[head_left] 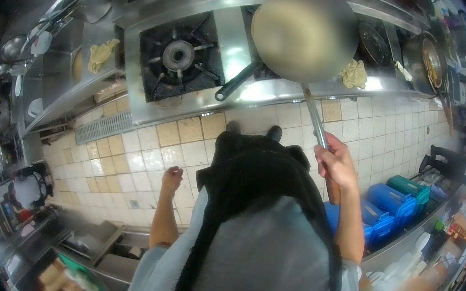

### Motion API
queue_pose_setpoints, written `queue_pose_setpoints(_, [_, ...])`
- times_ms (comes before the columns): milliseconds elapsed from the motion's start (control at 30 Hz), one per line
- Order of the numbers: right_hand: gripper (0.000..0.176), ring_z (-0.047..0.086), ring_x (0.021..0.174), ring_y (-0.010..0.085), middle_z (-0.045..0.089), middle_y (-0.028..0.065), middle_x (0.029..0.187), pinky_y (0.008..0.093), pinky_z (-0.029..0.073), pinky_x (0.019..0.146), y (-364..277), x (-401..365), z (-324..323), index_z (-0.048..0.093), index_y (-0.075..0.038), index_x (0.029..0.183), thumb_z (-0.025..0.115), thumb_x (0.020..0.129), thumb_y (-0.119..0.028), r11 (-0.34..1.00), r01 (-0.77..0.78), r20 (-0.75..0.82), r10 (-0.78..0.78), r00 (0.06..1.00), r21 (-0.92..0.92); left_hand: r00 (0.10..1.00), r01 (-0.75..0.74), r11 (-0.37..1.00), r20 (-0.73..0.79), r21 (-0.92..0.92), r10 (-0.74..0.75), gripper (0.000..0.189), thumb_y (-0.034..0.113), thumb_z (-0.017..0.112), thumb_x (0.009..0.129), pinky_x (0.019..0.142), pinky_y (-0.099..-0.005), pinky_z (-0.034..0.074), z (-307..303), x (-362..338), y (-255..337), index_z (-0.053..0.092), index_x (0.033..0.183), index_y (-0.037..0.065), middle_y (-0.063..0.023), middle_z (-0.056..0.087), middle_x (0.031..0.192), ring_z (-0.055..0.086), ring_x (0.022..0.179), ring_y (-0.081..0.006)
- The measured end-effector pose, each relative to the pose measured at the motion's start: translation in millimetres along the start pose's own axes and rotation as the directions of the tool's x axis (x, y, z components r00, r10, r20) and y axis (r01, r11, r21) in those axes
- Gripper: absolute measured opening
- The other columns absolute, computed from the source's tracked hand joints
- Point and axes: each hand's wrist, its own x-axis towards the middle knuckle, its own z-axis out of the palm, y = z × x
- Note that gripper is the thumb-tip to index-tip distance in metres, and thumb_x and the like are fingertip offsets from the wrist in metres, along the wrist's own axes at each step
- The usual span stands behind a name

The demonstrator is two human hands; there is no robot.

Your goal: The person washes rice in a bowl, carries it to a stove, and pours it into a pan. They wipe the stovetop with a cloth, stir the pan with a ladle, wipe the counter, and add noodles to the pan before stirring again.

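My right hand [336, 162] is wrapped around a long-handled cooking utensil with a metal shaft [315, 117] and a wooden grip end [332, 191]. Its far end runs up into a large blurred round patch over the stove, so its head cannot be made out. From the edge of that patch a dark pan handle [237, 83] sticks out toward the front of the stove [233, 42]. My left hand [172, 178] hangs low at my side over the tiled floor, fingers curled in, with nothing visible in it.
A bare gas burner [179, 56] lies left of the pan handle. Cloths [354, 73] rest on the stove front; a wok [426, 61] sits farther right. Blue bins [390, 201] stand behind me at right. Another person's dark-clothed legs [446, 163] show at far right.
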Motion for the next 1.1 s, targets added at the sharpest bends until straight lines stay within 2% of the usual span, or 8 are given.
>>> queue_pose_setpoints(333, [0.015, 0.044, 0.042, 0.0066, 0.049, -0.0012, 0.065, 0.0233, 0.034, 0.038, 1, 40, -12, 0.057, -0.004, 0.105, 0.058, 0.092, -0.01, 0.997, 0.007, -0.061, -0.011, 0.998, -0.07, 0.999, 0.033, 0.999, -0.026, 0.003, -0.033, 0.038, 0.029, 0.066, 0.091, 0.058, -0.0295, 0.05, -1, -17, 3, 0.061, 0.118, 0.002, -0.0095, 0.067, 0.092, 0.066, 0.078, -0.0168])
queue_pose_setpoints(433, [0.015, 0.044, 0.042, 0.0067, 0.049, -0.001, 0.065, 0.0235, 0.034, 0.038, 2, 49, -15, 0.057, -0.003, 0.104, 0.058, 0.092, -0.012, 0.986, 0.041, -0.102, -0.058, 0.993, -0.161, 0.999, 0.042, 0.999, -0.011, -0.025, -0.042, 0.039, 0.03, 0.065, 0.091, 0.058, -0.0289, 0.05, -2, -20, 1, 0.061, 0.118, 0.002, -0.0099, 0.068, 0.094, 0.066, 0.079, -0.0168])
queue_pose_setpoints(467, [0.03, 0.044, 0.042, 0.0068, 0.05, -0.001, 0.066, 0.0228, 0.033, 0.038, 6, 54, -19, 0.056, -0.002, 0.12, 0.057, 0.091, -0.011, 0.981, 0.032, -0.115, -0.055, 0.992, -0.193, 0.999, 0.048, 0.999, -0.013, -0.019, -0.048, 0.039, 0.03, 0.065, 0.091, 0.058, -0.0286, 0.05, -2, -22, 0, 0.061, 0.118, 0.002, -0.0098, 0.068, 0.094, 0.066, 0.078, -0.0164])
queue_pose_setpoints(600, [0.02, 0.045, 0.043, 0.0074, 0.048, -0.001, 0.064, 0.0245, 0.035, 0.039, 0, 60, -15, 0.057, -0.003, 0.108, 0.059, 0.092, -0.015, 0.972, 0.055, -0.14, -0.089, 0.986, -0.23, 0.999, 0.047, 0.999, -0.019, -0.001, -0.047, 0.04, 0.03, 0.065, 0.091, 0.057, -0.028, 0.05, 0, -24, -4, 0.061, 0.118, 0.002, -0.0093, 0.068, 0.093, 0.065, 0.077, -0.0155])
queue_pose_setpoints(900, [0.035, 0.053, 0.049, 0.0109, 0.057, 0.0018, 0.071, 0.0246, 0.039, 0.042, 10, 79, -7, 0.054, -0.004, 0.124, 0.055, 0.097, -0.026, 0.987, 0.009, -0.012, -0.007, 1.0, 0.161, 1.0, 0.007, 1.0, 0.007, -0.011, -0.007, 0.045, 0.03, 0.067, 0.091, 0.055, -0.0267, 0.049, 7, -15, -12, 0.059, 0.124, 0.001, -0.0082, 0.067, 0.089, 0.065, 0.074, -0.0147])
queue_pose_setpoints(967, [0.045, 0.06, 0.063, 0.0132, 0.064, 0.0062, 0.084, 0.0241, 0.04, 0.044, 6, 74, 3, 0.053, -0.004, 0.127, 0.045, 0.101, -0.039, 0.955, -0.019, -0.081, 0.045, 0.996, 0.296, 1.0, 0.018, 0.999, -0.025, -0.041, -0.019, 0.04, 0.026, 0.068, 0.09, 0.06, -0.0268, 0.049, 8, -22, -13, 0.061, 0.118, -0.003, -0.0081, 0.069, 0.083, 0.062, 0.067, -0.0129])
queue_pose_setpoints(1000, [0.057, 0.067, 0.083, 0.0176, 0.067, 0.012, 0.101, 0.0263, 0.049, 0.049, 12, 74, -3, 0.051, -0.003, 0.131, 0.034, 0.103, -0.049, 0.959, -0.012, -0.055, 0.029, 0.998, 0.284, 0.999, 0.022, 0.998, -0.026, -0.056, -0.024, 0.041, 0.026, 0.068, 0.09, 0.06, -0.0267, 0.048, 7, -24, -14, 0.061, 0.118, -0.003, -0.0087, 0.07, 0.083, 0.062, 0.068, -0.0126])
queue_pose_setpoints(1100, [0.062, 0.068, 0.095, 0.0209, 0.066, 0.0151, 0.11, 0.0303, 0.058, 0.063, 30, 86, -20, 0.05, -0.001, 0.132, 0.03, 0.103, -0.052, 0.848, 0.06, -0.037, -0.047, 0.998, 0.527, 0.997, 0.07, 0.991, -0.024, -0.115, -0.073, 0.041, 0.026, 0.068, 0.09, 0.063, -0.0271, 0.05, 8, -33, -25, 0.062, 0.119, -0.002, -0.0095, 0.07, 0.084, 0.063, 0.07, -0.0132])
